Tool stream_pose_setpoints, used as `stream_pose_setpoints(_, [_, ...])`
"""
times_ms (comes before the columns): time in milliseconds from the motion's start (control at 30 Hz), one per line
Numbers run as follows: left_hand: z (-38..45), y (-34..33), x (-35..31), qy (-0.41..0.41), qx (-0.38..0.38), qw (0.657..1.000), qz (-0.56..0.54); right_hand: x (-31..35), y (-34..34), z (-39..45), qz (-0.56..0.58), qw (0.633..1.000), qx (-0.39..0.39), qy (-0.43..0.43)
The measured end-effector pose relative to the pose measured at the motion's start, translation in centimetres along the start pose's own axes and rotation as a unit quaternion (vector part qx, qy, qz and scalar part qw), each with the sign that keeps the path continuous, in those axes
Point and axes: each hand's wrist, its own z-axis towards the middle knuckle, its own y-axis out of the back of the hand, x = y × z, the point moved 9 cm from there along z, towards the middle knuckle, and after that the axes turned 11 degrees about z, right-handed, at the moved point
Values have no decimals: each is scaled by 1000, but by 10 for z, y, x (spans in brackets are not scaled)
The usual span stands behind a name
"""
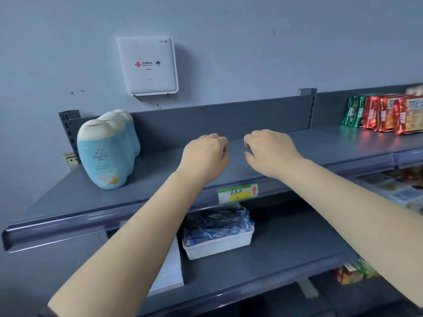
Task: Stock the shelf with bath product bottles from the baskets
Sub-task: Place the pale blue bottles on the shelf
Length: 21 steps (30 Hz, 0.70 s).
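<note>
Left hand (204, 156): fingers curled in, nothing held.
Right hand (270, 152): fingers loosely bent, nothing held.
Blue bottles (105, 154): stood on shelf (160, 177), well left of the fingers.

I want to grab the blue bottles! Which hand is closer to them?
Left. The left hand is above the shelf just right of the blue bottles; the right hand is farther right, beyond it.
</note>
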Motion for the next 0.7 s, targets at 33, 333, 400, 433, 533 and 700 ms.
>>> stream_pose_setpoints(33, [5, -5, -24, -22, 3, 1000, -5, -16, 3, -12, -18, 1000, 4, -11])
stream_pose_setpoints(333, [18, -46, -242, -204, 35, 977, -51, -161, 25, -150, -102, 984, 56, -134])
stream_pose_setpoints(400, [12, -52, -290, -243, 43, 967, -61, -192, 28, -187, -111, 977, 73, -164])
stream_pose_setpoints(433, [8, -56, -313, -262, 50, 962, -62, -206, 30, -205, -115, 974, 84, -177])
stream_pose_setpoints(533, [-3, -69, -381, -305, 73, 947, -67, -245, 34, -258, -125, 962, 114, -216])
stream_pose_setpoints(700, [-24, -87, -489, -352, 111, 925, -88, -307, 43, -349, -125, 941, 147, -279])
